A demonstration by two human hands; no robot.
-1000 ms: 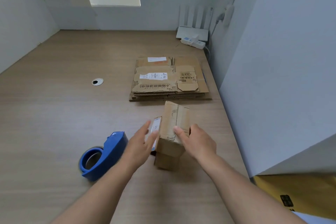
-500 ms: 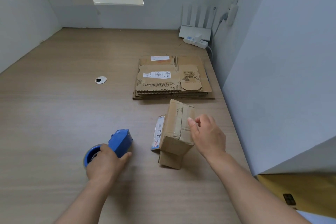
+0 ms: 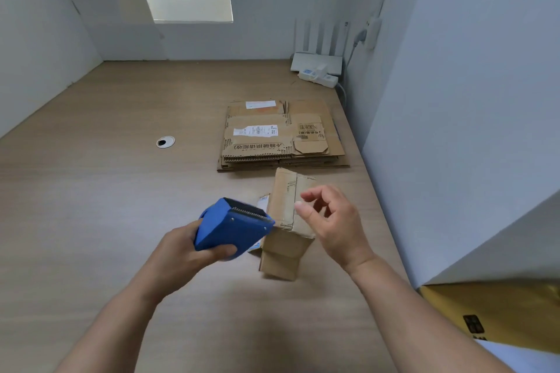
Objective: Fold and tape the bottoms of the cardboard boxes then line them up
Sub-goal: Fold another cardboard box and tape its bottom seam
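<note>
wood desk (image 3: 91, 221), white walls (image 3: 469, 100), flattened boxes (image 3: 281, 136)

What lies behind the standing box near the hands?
A stack of flat cardboard boxes lies on the table behind the box. Its far side is hidden, and the blue tape dispenser covers part of its left side.

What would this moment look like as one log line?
left hand: grips tape dispenser | right hand: empty, over box | flat boxes: stacked behind
</note>
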